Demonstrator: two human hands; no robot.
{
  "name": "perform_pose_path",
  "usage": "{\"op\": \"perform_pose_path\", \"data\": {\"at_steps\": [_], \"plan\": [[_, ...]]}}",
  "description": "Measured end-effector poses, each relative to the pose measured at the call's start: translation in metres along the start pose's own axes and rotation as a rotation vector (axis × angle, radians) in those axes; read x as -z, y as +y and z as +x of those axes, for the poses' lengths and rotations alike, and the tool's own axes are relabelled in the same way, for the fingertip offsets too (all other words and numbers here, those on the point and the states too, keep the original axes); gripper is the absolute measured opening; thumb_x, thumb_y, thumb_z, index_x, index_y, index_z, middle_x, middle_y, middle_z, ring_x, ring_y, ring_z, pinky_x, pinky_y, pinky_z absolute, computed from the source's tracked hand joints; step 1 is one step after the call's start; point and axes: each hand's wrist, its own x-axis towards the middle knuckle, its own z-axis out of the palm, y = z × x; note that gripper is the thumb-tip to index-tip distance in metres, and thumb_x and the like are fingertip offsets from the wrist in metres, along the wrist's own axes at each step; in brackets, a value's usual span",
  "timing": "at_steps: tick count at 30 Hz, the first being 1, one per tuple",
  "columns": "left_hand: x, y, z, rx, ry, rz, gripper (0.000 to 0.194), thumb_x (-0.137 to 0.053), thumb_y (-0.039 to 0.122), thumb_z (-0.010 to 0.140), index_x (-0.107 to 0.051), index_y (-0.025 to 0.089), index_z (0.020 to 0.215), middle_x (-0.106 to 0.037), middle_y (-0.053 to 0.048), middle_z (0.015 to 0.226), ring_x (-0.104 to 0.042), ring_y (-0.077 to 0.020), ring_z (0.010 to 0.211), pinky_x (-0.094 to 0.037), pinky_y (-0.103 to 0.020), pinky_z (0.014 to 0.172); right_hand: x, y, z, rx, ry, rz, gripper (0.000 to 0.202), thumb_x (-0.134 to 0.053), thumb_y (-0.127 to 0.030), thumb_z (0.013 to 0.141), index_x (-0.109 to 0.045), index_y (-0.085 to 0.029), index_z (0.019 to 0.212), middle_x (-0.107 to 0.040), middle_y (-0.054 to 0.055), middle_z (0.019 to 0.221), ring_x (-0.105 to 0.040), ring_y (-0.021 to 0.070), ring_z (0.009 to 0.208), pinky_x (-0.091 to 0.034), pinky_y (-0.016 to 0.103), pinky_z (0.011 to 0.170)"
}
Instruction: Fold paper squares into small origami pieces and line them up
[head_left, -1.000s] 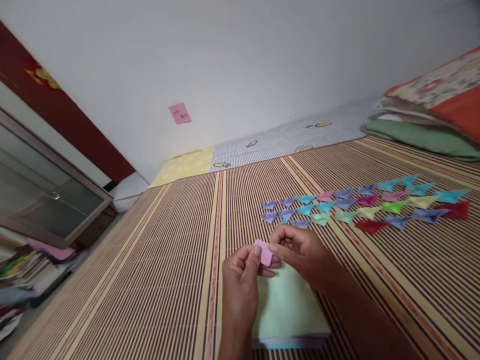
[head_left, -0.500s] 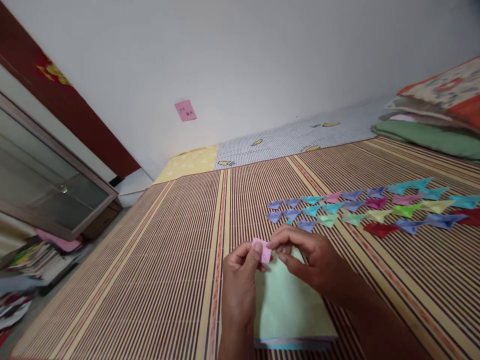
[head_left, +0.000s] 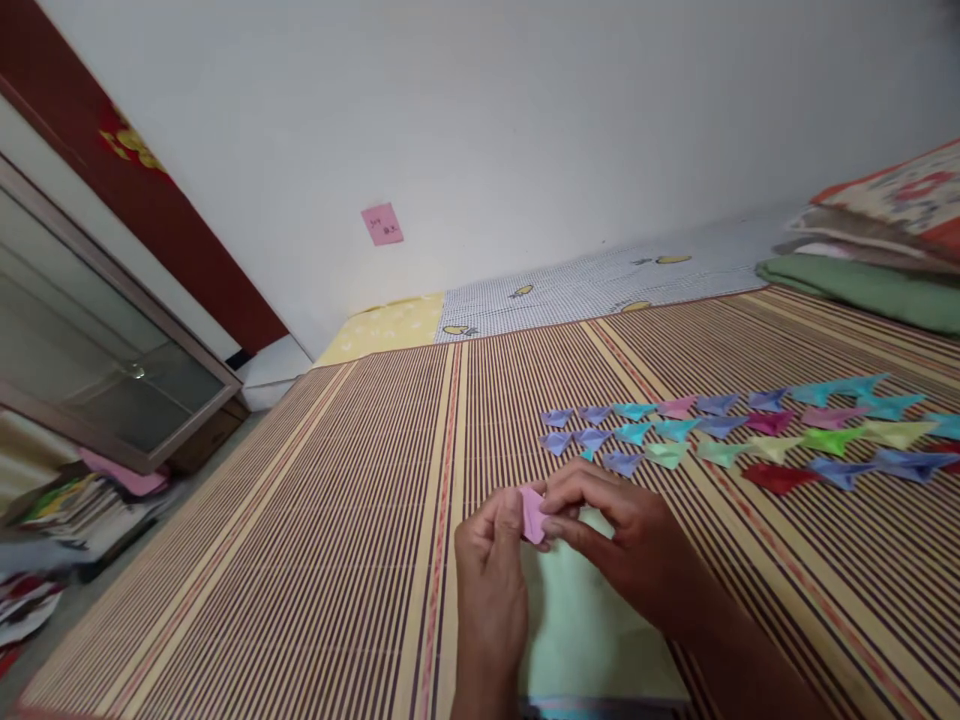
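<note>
A small folded piece of pink paper (head_left: 533, 517) is held up between both hands, above a stack of pale green paper (head_left: 592, 630). My left hand (head_left: 491, 570) pinches its left side, thumb in front. On its right side, my right hand (head_left: 622, 530) grips the edge between thumb and fingers. Parts of the paper are hidden behind the fingertips. Beyond my right hand, several folded paper shapes (head_left: 724, 453) in blue, turquoise, pink, green, yellow and red lie in rows.
Everything rests on a striped mat (head_left: 315, 540). A green folded cloth (head_left: 862, 285) and a patterned pillow (head_left: 900, 205) are stacked at the far right. A pink note (head_left: 382, 224) sticks to the wall. Books (head_left: 82, 525) lie at the left, below a glass-panelled cabinet (head_left: 97, 340).
My right thumb and fingers have closed on the right side of the pink paper, which now looks narrower and angled. The view has shifted slightly.
</note>
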Motion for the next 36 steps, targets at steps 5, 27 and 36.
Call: {"op": "perform_pose_path", "data": {"at_steps": [5, 27, 36], "plan": [[0.003, -0.005, 0.000, 0.018, -0.030, -0.047, 0.040, -0.059, 0.047, 0.098, -0.080, 0.015, 0.109, -0.077, -0.009, 0.092, -0.068, -0.0215, 0.082, -0.051, -0.031, 0.075, -0.002, -0.001, -0.001, -0.002, -0.058, -0.002, 0.028, -0.077, -0.005, 0.082, -0.069, -0.024, 0.101, -0.072, 0.001, 0.106, -0.068, 0.0179, 0.101, -0.052, 0.028, 0.086], [0.001, 0.004, -0.001, -0.067, 0.122, -0.070, 0.012, -0.083, 0.027, 0.078, -0.077, 0.018, 0.081, -0.076, -0.003, 0.075, -0.072, -0.0158, 0.070, -0.057, -0.022, 0.067, -0.003, -0.005, 0.002, 0.009, 0.200, -0.066, 0.008, -0.065, -0.019, 0.095, -0.069, -0.023, 0.089, -0.071, 0.002, 0.089, -0.069, 0.0186, 0.085, -0.053, 0.029, 0.075], [-0.001, 0.002, -0.004, -0.148, 0.220, 0.060, 0.010, -0.082, 0.028, 0.078, -0.081, 0.019, 0.082, -0.079, -0.006, 0.079, -0.075, -0.0199, 0.074, -0.061, -0.026, 0.069, -0.008, -0.008, 0.002, -0.095, 0.177, -0.025, 0.013, -0.063, -0.021, 0.094, -0.065, -0.023, 0.081, -0.066, -0.002, 0.078, -0.064, 0.0153, 0.071, -0.048, 0.027, 0.067]]}}
